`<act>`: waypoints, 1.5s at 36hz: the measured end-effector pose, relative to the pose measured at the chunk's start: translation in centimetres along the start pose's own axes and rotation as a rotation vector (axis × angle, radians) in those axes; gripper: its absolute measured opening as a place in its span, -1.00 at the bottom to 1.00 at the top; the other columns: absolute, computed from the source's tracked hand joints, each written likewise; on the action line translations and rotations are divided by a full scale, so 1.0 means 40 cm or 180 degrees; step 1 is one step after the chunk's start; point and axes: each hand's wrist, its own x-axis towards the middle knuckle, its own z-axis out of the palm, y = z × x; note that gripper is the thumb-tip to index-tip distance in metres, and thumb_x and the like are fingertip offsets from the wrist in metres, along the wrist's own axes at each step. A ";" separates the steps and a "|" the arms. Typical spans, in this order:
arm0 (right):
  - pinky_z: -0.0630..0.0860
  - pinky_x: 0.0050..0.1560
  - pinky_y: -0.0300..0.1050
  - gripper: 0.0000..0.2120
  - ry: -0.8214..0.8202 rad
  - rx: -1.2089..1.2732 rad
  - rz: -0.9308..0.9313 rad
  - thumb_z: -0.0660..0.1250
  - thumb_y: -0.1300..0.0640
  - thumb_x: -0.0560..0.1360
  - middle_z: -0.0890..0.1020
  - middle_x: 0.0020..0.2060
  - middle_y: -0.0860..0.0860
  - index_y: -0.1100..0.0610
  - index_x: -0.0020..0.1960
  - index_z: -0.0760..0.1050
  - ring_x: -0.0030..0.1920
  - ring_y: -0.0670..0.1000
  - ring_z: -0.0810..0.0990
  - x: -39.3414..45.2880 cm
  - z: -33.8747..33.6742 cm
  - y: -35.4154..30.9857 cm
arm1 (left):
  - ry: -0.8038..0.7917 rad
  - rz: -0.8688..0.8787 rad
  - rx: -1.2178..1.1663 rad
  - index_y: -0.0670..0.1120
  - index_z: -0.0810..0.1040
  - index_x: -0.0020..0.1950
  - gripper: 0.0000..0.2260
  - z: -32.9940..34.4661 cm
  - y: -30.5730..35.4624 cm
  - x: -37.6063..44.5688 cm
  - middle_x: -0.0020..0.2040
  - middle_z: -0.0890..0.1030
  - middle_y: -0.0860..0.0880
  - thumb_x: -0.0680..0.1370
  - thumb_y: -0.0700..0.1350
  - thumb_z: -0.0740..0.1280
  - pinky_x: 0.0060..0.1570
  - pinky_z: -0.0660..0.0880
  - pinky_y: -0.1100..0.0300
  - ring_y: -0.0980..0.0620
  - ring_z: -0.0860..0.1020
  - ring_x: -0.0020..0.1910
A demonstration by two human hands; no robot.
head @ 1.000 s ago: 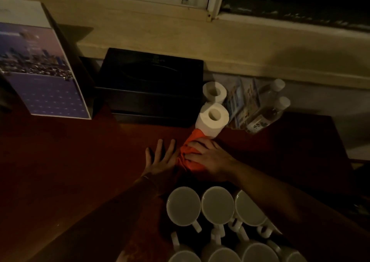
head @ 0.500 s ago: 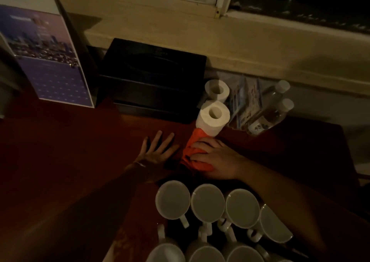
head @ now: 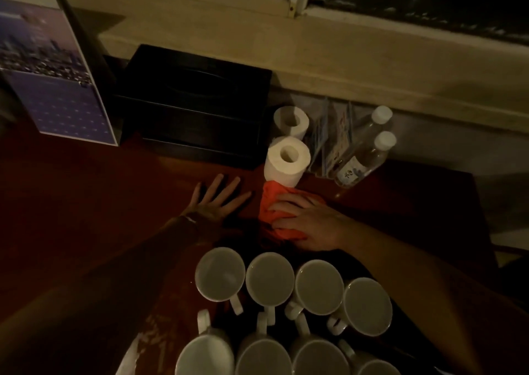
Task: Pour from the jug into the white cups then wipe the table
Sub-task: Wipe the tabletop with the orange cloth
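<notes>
Several white cups (head: 269, 280) stand in two rows at the near edge of the dark red table (head: 86, 197). Beyond them lies an orange cloth (head: 270, 200), bunched up against a toilet roll. My right hand (head: 306, 222) presses down on the cloth with its fingers laid over it. My left hand (head: 217, 200) rests flat on the table just left of the cloth, fingers spread. No jug is in view.
Two toilet rolls (head: 287, 157) stand behind the cloth, with two plastic bottles (head: 363, 157) and a leaflet holder to their right. A black box (head: 194, 105) sits against the sill. A calendar stand (head: 54, 73) is at the far left.
My right hand and the cloth have slid a little to the right, so a gap has opened between my two hands. The view has tilted slightly, showing more cups.
</notes>
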 end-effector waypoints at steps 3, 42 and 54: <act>-0.17 0.47 0.02 -0.39 -0.0095 0.0039 0.0018 0.49 0.09 0.42 0.16 0.60 -0.12 -0.09 0.44 0.44 0.62 -0.02 -0.13 -0.023 -0.003 0.005 | -0.0201 0.0013 0.0002 0.36 -0.40 0.56 -0.11 -0.019 0.052 0.027 0.49 -0.57 0.22 0.52 0.49 0.19 0.46 -0.31 -0.46 -0.10 -0.48 0.58; -0.01 0.57 0.24 -0.29 -0.0823 0.0263 0.0790 0.39 0.17 0.54 -0.10 0.63 -0.20 -0.19 0.57 0.18 0.60 -0.06 -0.33 -0.272 -0.011 0.076 | -0.0261 -0.0255 -0.0218 0.28 0.06 0.64 -0.10 -0.090 0.157 0.058 0.64 -0.07 -0.04 0.45 0.23 0.52 0.47 0.20 -0.45 -0.39 -0.04 0.59; -0.09 0.56 0.27 -0.33 -0.0957 0.0367 0.1309 0.36 0.12 0.57 -0.15 0.64 -0.17 -0.19 0.57 0.16 0.60 -0.04 -0.35 -0.327 -0.017 0.094 | -0.0461 0.0818 -0.0023 0.08 0.53 0.45 -0.56 -0.116 0.301 0.116 0.52 0.38 -0.20 0.57 -0.08 0.45 0.46 0.35 -0.19 -0.27 0.34 0.51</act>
